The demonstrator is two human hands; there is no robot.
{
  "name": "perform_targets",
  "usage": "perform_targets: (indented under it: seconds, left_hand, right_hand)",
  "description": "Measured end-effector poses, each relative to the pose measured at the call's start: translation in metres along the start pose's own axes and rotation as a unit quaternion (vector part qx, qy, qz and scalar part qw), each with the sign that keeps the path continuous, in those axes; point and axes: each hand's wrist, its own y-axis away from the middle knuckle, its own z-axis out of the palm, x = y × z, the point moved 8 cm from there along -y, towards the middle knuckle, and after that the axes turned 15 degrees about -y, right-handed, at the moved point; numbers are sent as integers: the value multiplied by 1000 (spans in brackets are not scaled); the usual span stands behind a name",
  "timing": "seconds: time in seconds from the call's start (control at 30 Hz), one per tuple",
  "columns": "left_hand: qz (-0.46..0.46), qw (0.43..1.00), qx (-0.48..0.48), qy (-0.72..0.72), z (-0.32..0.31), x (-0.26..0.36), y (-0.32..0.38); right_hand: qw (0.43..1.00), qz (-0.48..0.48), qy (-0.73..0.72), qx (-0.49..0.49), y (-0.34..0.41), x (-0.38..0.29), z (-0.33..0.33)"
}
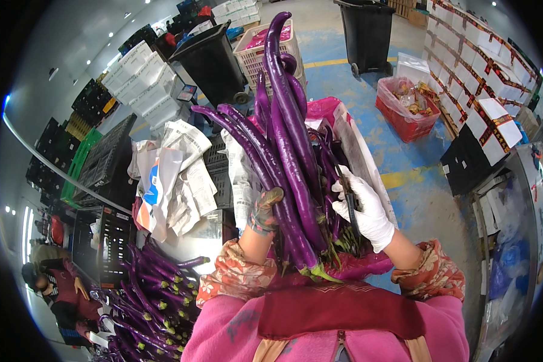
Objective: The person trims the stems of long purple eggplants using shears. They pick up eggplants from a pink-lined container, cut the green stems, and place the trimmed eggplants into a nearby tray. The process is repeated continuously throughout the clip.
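Observation:
Several long purple eggplants (294,181) rise in a bundle before me, stems towards my body. My left hand (267,210), in a dark patterned glove, grips the bundle's left side with its thumb over an eggplant. On the right, my right hand (364,208), in a white glove, holds a dark, slender tool (349,203), perhaps scissors or a knife; its exact kind is unclear. Beneath lies a container lined with paper (359,149) and pink plastic (326,106), with more eggplants inside. A large heap of eggplants (158,298) lies at lower left.
Crumpled printed paper (192,181) and a plastic bag (160,192) lie left of the container. A black crate (113,249) stands beyond the heap, near another person (61,289). Ahead are wheeled bins (366,36) and a pale crate (253,56); a red crate (405,120) stands on the right.

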Motion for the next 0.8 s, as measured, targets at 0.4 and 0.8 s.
perform_targets:
  seconds: [0.4, 0.8]
  left_hand:
    - [3, 995, -87, -42, 54, 42, -21]
    - [-8, 993, 0, -121, -4, 28, -26]
  right_hand:
    - [994, 67, 87, -11, 33, 1, -39]
    - [994, -56, 93, -16, 15, -26, -3]
